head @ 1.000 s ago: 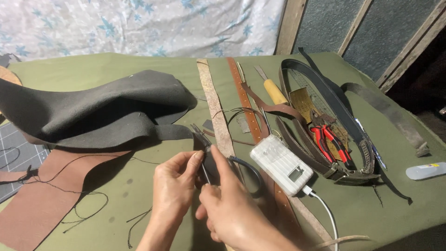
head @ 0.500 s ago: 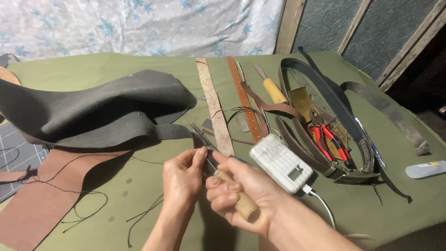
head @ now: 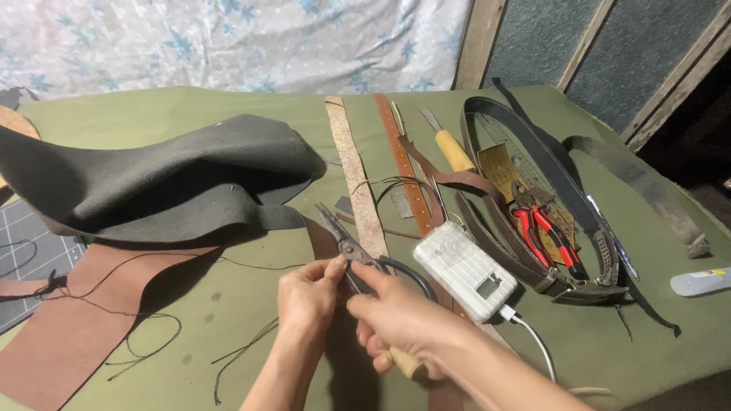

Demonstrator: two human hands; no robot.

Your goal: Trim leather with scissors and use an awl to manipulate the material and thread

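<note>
Far left: brown leather sheet (head: 72, 320) flat on the green cloth (head: 190, 103), loose black thread (head: 137, 335) trailing over it. Above it, dark grey felt piece (head: 167, 175), folded and humped. Neither has shifted since the earlier frames.

Centre: left hand (head: 308, 293) pinches with thumb and fingertips at the joint of the pliers (head: 346, 243); what sits between the fingertips is too small to tell. Pliers lie with the tips pointing up-left on the cloth, black handles running under the hands. Right hand (head: 400, 323) is clenched round a wooden tool handle (head: 405, 361), butt end showing below the fist. One second ago this hand lay flatter with no handle visible; half a second ago the handle was already gripped. Both hands now touch, fingertips meeting over the pliers.

Right of centre: pale strap (head: 354, 175) and brown strap (head: 403, 167) run away from the viewer. White power bank (head: 466, 270) with cable lies just beside the right hand, unmoved. Further right: yellow-handled tool (head: 453, 151), red-handled pliers (head: 544, 232) inside the coiled black belt (head: 548, 167).
</note>
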